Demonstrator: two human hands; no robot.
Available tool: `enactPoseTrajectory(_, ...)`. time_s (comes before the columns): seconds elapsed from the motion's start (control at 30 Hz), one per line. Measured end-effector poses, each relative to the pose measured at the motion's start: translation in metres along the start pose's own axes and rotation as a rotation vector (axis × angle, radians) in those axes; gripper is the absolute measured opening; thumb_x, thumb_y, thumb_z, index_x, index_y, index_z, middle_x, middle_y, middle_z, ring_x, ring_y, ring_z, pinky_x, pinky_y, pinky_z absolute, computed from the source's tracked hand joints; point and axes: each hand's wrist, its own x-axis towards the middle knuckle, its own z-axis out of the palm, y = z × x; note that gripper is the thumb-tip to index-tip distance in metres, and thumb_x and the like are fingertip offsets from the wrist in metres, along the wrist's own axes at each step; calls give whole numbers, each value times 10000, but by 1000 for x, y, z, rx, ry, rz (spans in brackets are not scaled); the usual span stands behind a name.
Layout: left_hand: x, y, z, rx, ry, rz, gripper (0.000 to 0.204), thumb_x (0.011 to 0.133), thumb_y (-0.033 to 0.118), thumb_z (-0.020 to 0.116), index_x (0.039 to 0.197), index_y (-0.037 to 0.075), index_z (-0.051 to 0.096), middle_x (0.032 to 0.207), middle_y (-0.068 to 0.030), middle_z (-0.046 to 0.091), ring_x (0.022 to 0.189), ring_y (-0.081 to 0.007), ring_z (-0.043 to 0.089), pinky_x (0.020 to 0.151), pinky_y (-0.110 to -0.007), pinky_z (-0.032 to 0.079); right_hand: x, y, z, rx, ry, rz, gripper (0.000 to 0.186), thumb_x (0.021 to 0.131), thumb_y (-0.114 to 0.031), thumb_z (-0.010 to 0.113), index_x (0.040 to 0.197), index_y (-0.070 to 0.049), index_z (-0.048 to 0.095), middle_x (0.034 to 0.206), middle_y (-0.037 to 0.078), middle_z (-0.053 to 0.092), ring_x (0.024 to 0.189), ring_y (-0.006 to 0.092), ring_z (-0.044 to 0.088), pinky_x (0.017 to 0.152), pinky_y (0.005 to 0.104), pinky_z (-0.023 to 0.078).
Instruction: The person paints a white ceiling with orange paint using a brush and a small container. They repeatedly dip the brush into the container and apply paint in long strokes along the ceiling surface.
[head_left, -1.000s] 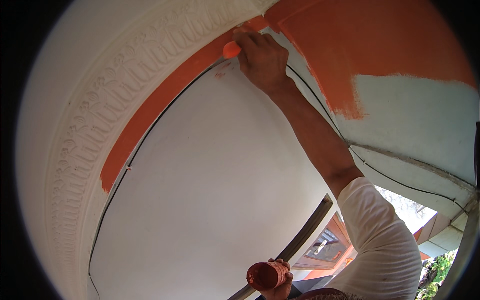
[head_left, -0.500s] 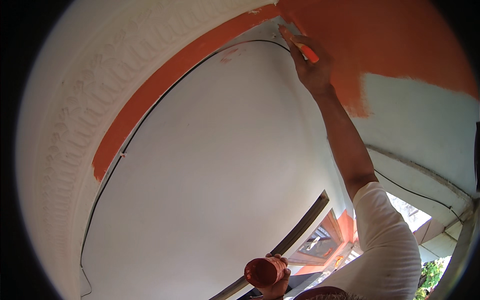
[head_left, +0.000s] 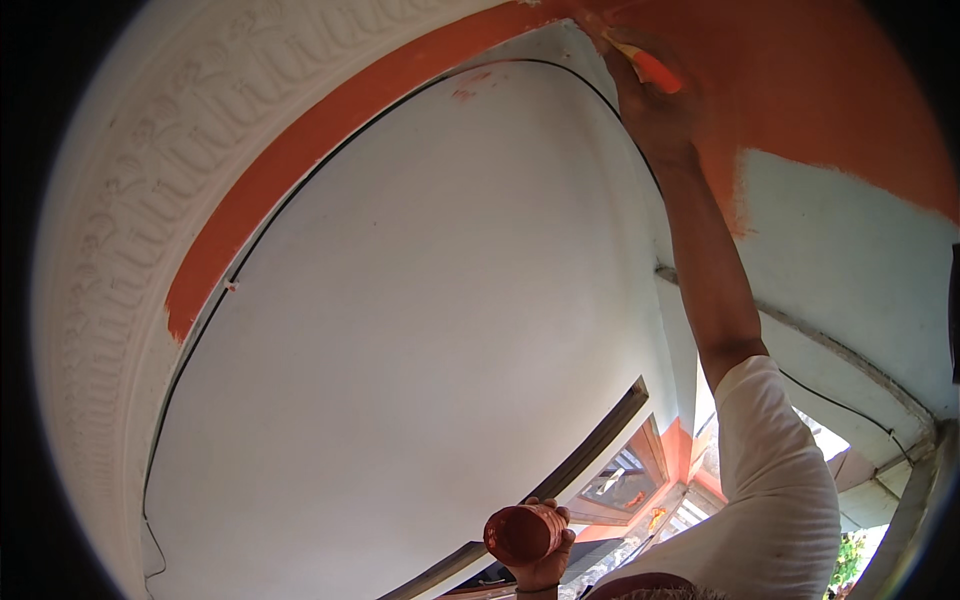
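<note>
My right arm reaches up high, and my right hand point(head_left: 662, 118) is closed round a paintbrush point(head_left: 657, 72) with an orange handle. The brush's tip is near the top corner, where the orange-painted strip point(head_left: 330, 130) meets the larger orange-painted surface point(head_left: 790, 90); my fingers partly cover the bristles. Low in the middle, my left hand point(head_left: 548, 565) wraps round a paint cup point(head_left: 520, 536). Its reddish-orange, paint-stained inside faces me, and how much paint it holds I cannot tell.
A black cable point(head_left: 330, 155) curves along the white wall point(head_left: 400, 300) below the strip. White carved moulding point(head_left: 150, 200) borders it on the left. A dark wooden bar point(head_left: 590, 440) and a window frame point(head_left: 625, 485) stand below. Unpainted pale surface point(head_left: 840, 240) lies right of my arm.
My right hand and the brush have moved up and to the right, along the corner. The view has shifted slightly; my left hand still holds the paint cup.
</note>
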Motion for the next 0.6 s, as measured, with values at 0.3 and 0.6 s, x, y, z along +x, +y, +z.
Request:
enactPoseTrajectory(0.3,-3,1,4,-9,1,10,598,922,521,734,1334,105,609,1310,-161,582,1245,-350,540,898,-470,605,18,6,14,-94,-117,-195,258,891,80,766,1117,-43,745,1108,72,773,1004,197,744,855,297,626)
enactPoseTrajectory(0.6,-8,-5,9,-28,-57,36,567,978,494,679,1352,77,594,1314,-180,630,1234,-389,615,904,-494,630,16,-12,9,-38,-193,-212,293,889,119,728,1129,-48,738,1108,71,770,1019,191,738,860,293,627)
